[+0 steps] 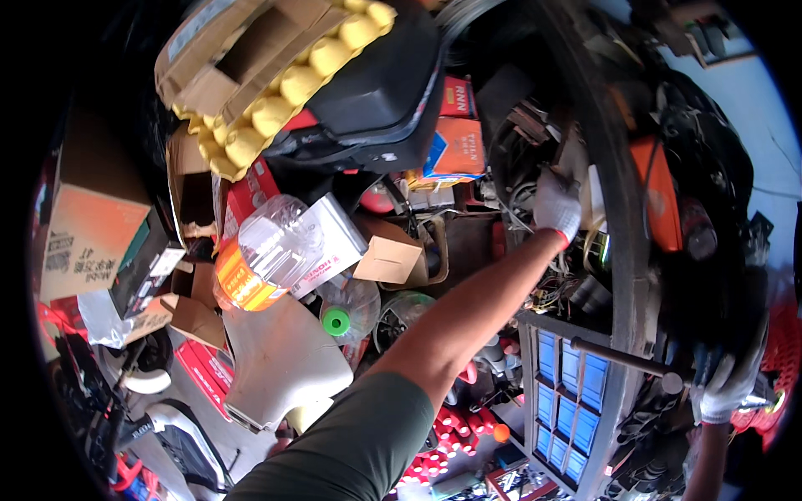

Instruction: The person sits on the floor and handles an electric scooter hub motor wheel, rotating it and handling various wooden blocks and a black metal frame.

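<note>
My left hand [558, 204], in a white glove with a red cuff, reaches into a dark-framed shelf of tangled cables [511, 179] and small parts. Its fingertips sit beside a pale flat piece [575, 159], and whether they grip it is hidden. At the far right my right hand [725, 391], gloved too, is closed around the end of a dark metal bar [622, 357]. The bar points left, across the top of a blue-paned window [572, 392]. A stubby round end shows beside the bar near the hand.
Left of my arm lie a clear plastic jug [280, 242], a white box [334, 242], a green-capped bottle [337, 321] and a pale plastic panel [284, 363]. Yellow egg trays [301, 83] rest against a black case [376, 75]. An orange box [656, 192] stands beyond the frame post.
</note>
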Demonstrator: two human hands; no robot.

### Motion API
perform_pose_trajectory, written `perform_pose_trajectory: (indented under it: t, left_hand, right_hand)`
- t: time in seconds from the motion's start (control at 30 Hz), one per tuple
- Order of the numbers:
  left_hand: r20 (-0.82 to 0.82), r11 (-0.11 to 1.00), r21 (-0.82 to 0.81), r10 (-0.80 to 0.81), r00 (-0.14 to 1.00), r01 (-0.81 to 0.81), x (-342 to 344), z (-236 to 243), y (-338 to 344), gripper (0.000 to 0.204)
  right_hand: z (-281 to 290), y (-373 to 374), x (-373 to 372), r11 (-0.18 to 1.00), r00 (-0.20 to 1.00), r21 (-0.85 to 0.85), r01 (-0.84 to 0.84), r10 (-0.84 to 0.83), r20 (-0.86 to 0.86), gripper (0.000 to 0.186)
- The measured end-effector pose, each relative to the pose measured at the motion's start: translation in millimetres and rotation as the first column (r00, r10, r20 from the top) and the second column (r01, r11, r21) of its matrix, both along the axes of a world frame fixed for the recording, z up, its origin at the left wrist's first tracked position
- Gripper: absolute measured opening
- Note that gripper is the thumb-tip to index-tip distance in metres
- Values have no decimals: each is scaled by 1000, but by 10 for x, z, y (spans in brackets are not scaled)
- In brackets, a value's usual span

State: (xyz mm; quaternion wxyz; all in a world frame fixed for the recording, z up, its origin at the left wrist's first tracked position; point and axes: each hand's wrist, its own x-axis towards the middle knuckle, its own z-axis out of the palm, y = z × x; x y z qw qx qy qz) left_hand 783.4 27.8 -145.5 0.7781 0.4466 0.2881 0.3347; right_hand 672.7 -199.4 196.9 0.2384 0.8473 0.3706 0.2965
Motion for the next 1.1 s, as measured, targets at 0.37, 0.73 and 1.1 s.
perform_pose_trajectory:
  t: [0.37,0.73,1.1]
  left_hand:
    - [-110,905,-422,-103,989,48,-1363,-159,-305,39]
    - [-18,915,-400,-63,998,51,-2042,-345,-280,43]
    - [-33,891,-448,-99,995,74,-2273,-466,-183,34]
  right_hand:
    - [61,-338,104,1000,997,6,-28,28,-65,69]
    - [74,-348,120,998,997,1,-55,55,-61,68]
    - [9,-202,48,998,998,16,-55,56,-29,65]
